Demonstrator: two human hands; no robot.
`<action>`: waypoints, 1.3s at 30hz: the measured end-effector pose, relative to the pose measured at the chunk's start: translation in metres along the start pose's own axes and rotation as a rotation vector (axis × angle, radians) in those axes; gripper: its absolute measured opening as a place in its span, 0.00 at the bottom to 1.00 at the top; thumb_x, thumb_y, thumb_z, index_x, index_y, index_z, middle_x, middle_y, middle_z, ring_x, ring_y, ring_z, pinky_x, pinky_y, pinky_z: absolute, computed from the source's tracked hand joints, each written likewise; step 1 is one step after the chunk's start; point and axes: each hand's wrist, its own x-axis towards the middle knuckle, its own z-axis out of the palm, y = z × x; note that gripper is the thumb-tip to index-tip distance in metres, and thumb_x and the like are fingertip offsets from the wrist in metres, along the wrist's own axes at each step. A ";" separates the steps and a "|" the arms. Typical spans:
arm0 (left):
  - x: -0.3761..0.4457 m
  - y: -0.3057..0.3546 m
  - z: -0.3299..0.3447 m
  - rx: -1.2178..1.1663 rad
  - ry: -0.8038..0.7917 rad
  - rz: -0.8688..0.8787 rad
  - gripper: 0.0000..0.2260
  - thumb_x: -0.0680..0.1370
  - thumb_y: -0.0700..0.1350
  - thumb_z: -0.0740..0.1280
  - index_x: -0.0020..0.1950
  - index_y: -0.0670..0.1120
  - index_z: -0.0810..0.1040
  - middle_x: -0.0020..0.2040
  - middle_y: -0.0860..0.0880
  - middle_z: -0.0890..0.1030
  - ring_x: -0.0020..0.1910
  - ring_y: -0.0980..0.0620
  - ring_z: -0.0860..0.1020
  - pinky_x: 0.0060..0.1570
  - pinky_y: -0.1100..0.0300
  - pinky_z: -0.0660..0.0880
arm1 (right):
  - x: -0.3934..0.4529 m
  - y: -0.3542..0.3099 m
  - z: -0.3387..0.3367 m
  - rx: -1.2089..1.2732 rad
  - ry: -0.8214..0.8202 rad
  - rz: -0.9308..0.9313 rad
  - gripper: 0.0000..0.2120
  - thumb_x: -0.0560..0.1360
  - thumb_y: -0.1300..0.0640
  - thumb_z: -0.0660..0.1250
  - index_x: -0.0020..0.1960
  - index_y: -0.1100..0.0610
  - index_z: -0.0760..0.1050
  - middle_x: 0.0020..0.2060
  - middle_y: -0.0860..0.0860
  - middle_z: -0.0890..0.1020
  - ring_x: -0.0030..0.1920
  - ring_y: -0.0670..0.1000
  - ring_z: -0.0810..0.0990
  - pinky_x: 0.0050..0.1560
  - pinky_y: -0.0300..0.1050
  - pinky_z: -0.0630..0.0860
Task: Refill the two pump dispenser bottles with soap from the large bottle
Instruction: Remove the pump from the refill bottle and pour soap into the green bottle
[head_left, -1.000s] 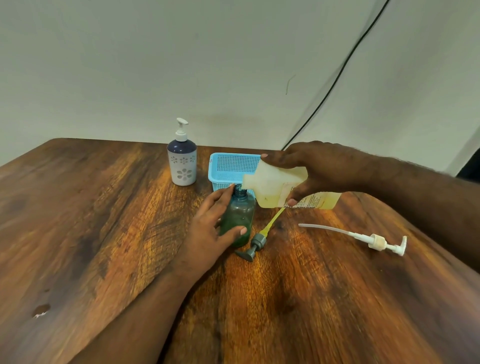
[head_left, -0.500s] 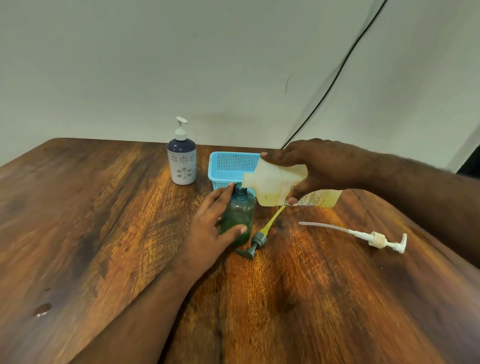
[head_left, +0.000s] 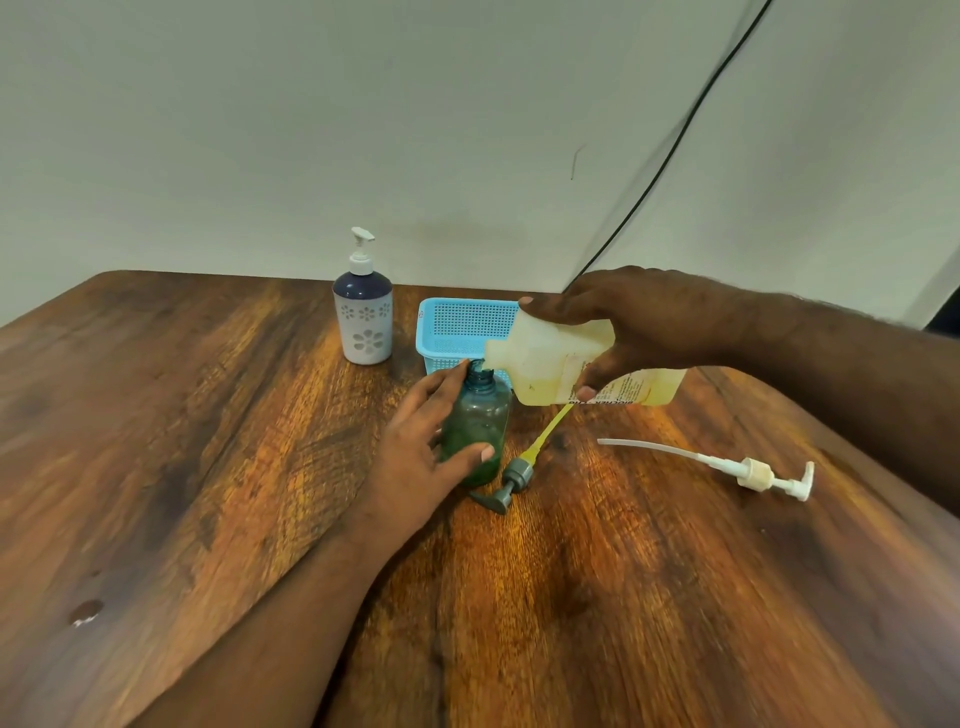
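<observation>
Large bottle (head_left: 540, 369) label, print seemingly illegible.

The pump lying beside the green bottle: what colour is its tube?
Yellow tube on a grey pump head, clearest in the head view.

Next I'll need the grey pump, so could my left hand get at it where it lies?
Probably yes: the grey pump lies bare beside the green bottle, but the left hand holds that bottle.
</observation>
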 end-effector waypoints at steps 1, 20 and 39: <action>0.000 0.000 0.000 0.007 -0.004 -0.004 0.36 0.72 0.41 0.74 0.73 0.60 0.59 0.70 0.60 0.63 0.69 0.60 0.65 0.59 0.70 0.73 | 0.000 0.000 0.000 0.001 -0.002 0.001 0.43 0.69 0.42 0.71 0.76 0.42 0.51 0.66 0.50 0.71 0.65 0.53 0.69 0.60 0.51 0.73; -0.001 0.000 -0.001 0.040 0.001 0.009 0.36 0.73 0.43 0.74 0.73 0.59 0.59 0.71 0.59 0.63 0.71 0.57 0.65 0.62 0.65 0.73 | 0.000 0.000 0.000 -0.019 0.008 -0.003 0.43 0.69 0.42 0.71 0.76 0.40 0.49 0.67 0.50 0.71 0.64 0.53 0.70 0.59 0.51 0.74; 0.000 -0.001 -0.001 0.079 0.003 -0.001 0.36 0.72 0.42 0.74 0.72 0.62 0.58 0.66 0.68 0.61 0.69 0.60 0.64 0.58 0.73 0.72 | -0.010 0.001 0.016 0.157 -0.004 0.065 0.41 0.72 0.43 0.69 0.76 0.40 0.48 0.74 0.44 0.61 0.71 0.49 0.63 0.52 0.28 0.59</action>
